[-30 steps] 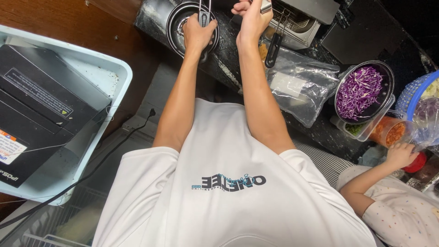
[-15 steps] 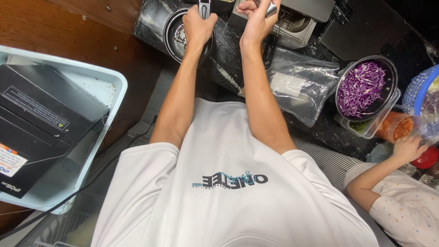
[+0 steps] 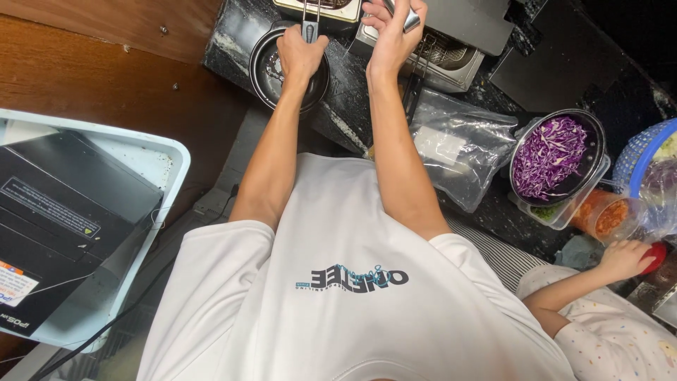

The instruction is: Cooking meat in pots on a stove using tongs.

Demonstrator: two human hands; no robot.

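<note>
My left hand [image 3: 300,53] is closed around the dark handle [image 3: 310,29] of a wire utensil that runs up out of view. It hovers over a round black pot [image 3: 271,70] on the dark counter. To its right, my right hand [image 3: 391,32] is raised at the top edge, fingers wrapped on a shiny metal piece [image 3: 411,20]. I cannot tell what that piece belongs to. Both arms stretch forward from my white T-shirt [image 3: 352,296].
A metal fryer [image 3: 451,53] stands behind the hands. A clear plastic bag [image 3: 462,144], a bowl of shredded purple cabbage [image 3: 557,155], an orange-filled tub [image 3: 606,215] and a blue basket [image 3: 645,152] lie right. Another person's hand [image 3: 624,257] touches a red object. A pale blue tray [image 3: 166,166] holds a black device.
Both hands keep their grips and sit slightly higher in view. The other person's hand has shifted a little by the red object.
</note>
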